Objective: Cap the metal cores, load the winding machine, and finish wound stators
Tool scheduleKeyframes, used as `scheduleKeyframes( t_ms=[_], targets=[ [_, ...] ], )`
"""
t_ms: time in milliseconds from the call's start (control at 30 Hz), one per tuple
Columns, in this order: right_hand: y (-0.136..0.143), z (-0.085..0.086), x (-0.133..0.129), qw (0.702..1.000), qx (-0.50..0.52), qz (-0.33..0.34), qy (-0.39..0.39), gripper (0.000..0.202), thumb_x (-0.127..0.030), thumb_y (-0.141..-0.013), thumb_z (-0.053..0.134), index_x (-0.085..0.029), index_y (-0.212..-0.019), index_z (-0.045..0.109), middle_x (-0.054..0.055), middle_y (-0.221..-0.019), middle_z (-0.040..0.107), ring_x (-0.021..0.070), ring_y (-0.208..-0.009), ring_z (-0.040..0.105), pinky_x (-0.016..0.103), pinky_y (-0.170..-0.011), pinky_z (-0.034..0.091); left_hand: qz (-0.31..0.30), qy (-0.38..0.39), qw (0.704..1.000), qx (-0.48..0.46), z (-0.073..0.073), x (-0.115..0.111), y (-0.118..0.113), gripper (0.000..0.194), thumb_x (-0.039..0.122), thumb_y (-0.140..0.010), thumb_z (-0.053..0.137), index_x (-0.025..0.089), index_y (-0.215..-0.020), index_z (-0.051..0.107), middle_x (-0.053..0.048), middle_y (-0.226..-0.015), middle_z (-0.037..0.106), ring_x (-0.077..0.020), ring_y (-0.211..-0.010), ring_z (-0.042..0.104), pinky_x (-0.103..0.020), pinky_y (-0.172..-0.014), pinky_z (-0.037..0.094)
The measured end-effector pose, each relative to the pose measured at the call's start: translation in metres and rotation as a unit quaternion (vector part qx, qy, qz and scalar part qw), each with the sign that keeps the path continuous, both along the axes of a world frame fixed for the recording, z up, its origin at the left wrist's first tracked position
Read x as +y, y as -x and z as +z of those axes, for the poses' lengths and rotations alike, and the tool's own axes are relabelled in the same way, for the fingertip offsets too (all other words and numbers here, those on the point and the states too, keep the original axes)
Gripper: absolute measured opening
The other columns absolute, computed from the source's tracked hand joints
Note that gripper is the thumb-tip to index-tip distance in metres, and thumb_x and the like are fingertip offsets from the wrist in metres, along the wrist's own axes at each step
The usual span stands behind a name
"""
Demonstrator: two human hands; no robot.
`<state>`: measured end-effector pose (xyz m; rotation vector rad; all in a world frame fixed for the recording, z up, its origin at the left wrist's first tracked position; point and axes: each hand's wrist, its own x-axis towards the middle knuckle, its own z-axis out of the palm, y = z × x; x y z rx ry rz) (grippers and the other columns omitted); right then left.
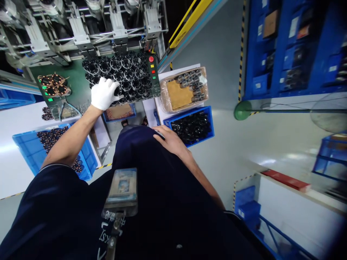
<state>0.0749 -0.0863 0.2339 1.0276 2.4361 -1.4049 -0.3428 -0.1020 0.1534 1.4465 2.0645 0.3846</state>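
Observation:
My left hand (pixel 105 94), in a white glove, reaches over a packed group of black ring-shaped parts (pixel 127 75) with silvery inner walls. Its fingertips rest on the near left of the group, the thumb spread to the right; I see nothing held in it. My right hand (pixel 172 141) is bare and lies on the dark cloth over my thigh, fingers stretched out. A small pale grey patch shows between its thumb and forefinger, too little to name. On the green worktop (pixel 77 81), left of the rings, sit several copper-wound parts (pixel 53 85) and blue-handled pliers (pixel 66 108).
Machine heads (pixel 78 32) line the worktop's back edge; coloured buttons (pixel 151 65) are at its right. Right of it stand a lined carton (pixel 180 95) of metal rings and a blue bin (pixel 189 128) of black parts. Another blue bin (pixel 27 144) with wound parts lies left, under my arm.

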Motion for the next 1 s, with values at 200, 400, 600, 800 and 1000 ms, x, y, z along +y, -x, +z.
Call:
scheduleKeyframes(
  t_ms=[200, 400, 600, 800, 1000],
  targets=[
    [-0.009, -0.01, 0.0, 1.0, -0.02, 0.005, 0.011, 0.05, -0.052, -0.126, 0.05, -0.029, -0.167, 0.071, 0.013, -0.163, 0.076, 0.0338, -0.157, 0.072, 0.058, -0.141, 0.056, -0.017, 0.008, 0.999, 0.033, -0.011, -0.003, -0.001, 0.077, 0.075, -0.113, 0.067, 0.018, -0.164, 0.069, -0.027, -0.164, 0.068, -0.0558, -0.162, 0.045, -0.076, -0.132, 0.034],
    [-0.017, -0.015, 0.005, 1.0, -0.018, 0.019, 0.015, 0.051, -0.053, -0.127, 0.05, -0.029, -0.166, 0.071, 0.012, -0.161, 0.077, 0.0329, -0.154, 0.074, 0.057, -0.139, 0.058, 0.072, -0.057, 0.995, -0.032, -0.035, -0.005, 0.005, 0.089, 0.082, -0.094, 0.088, 0.019, -0.156, 0.073, -0.012, -0.169, 0.065, -0.0467, -0.165, 0.032, -0.071, -0.143, 0.011],
    [-0.058, -0.056, 0.026, 0.998, -0.054, 0.003, 0.016, 0.051, -0.052, -0.122, 0.059, -0.031, -0.167, 0.072, 0.009, -0.161, 0.078, 0.0297, -0.144, 0.079, 0.051, -0.135, 0.06, 0.214, -0.187, 0.954, -0.094, -0.054, -0.028, -0.007, 0.088, 0.074, -0.078, 0.101, 0.017, -0.141, 0.079, -0.014, -0.164, 0.068, -0.0453, -0.171, 0.032, -0.063, -0.147, 0.011],
    [-0.144, -0.129, 0.065, 0.973, -0.197, -0.121, -0.014, 0.051, -0.034, -0.11, 0.065, -0.017, -0.156, 0.077, 0.022, -0.152, 0.077, 0.0385, -0.141, 0.077, 0.056, -0.133, 0.06, 0.211, -0.149, 0.966, 0.023, -0.047, -0.085, -0.103, 0.06, 0.057, -0.103, 0.081, 0.016, -0.145, 0.073, -0.025, -0.165, 0.062, -0.0499, -0.168, 0.049, -0.072, -0.144, 0.025],
    [-0.205, -0.186, 0.079, 0.921, -0.308, -0.231, -0.06, 0.083, -0.032, -0.101, 0.073, -0.011, -0.178, 0.05, 0.036, -0.182, 0.044, 0.0544, -0.157, 0.06, 0.073, -0.132, 0.052, 0.084, -0.091, 0.992, -0.002, -0.036, -0.079, -0.211, 0.034, 0.039, -0.104, 0.074, 0.021, -0.132, 0.083, -0.023, -0.141, 0.08, -0.0428, -0.137, 0.074, -0.066, -0.123, 0.056]
  ],
)
